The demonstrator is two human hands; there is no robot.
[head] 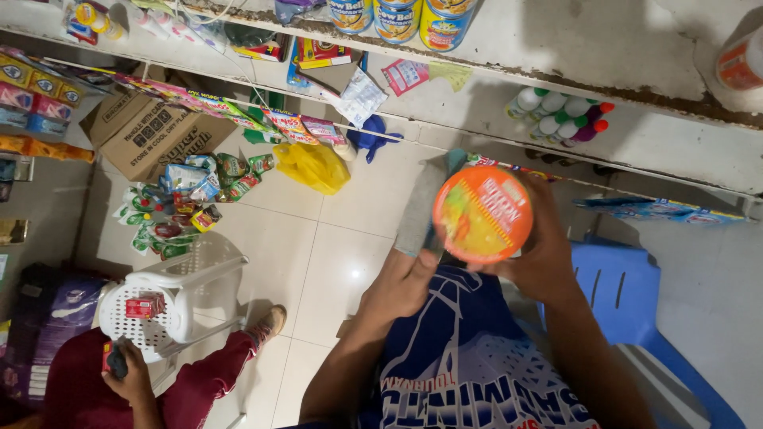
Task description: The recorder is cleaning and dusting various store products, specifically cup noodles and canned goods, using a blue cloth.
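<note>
You hold one round cup of instant noodles [482, 214] in front of your chest, its orange foil lid turned up toward you. Your right hand [544, 254] wraps the far side of the cup with the fingers curled around its wall. Your left hand [405, 282] pinches a grey cloth [420, 208] that lies against the cup's left side.

The cup probably weighs little, and its thin wall likely gives under a hard squeeze, so grip the wall low and evenly rather than pressing on the lid. The foil lid looks smooth and easy to dent or puncture. The cloth is soft and limp, and it hangs where you pinch it.

Above your hands, on the shelf [636, 56], stand three tins [397, 17]. To the upper right of your right hand lies a cluster of about six small white bottles [560, 117] with green, red and purple caps. Just right of your right hand is one blue plastic chair [628, 294].

Well to the left of your left hand, one yellow bag [314, 165] lies on the tiled floor [318, 262], beside one cardboard box [155, 135] and a heap of green packets [171, 214] too jumbled to count. Further left, another person's hand [127, 373] holds a small dark thing by one white plastic stool [179, 298].
</note>
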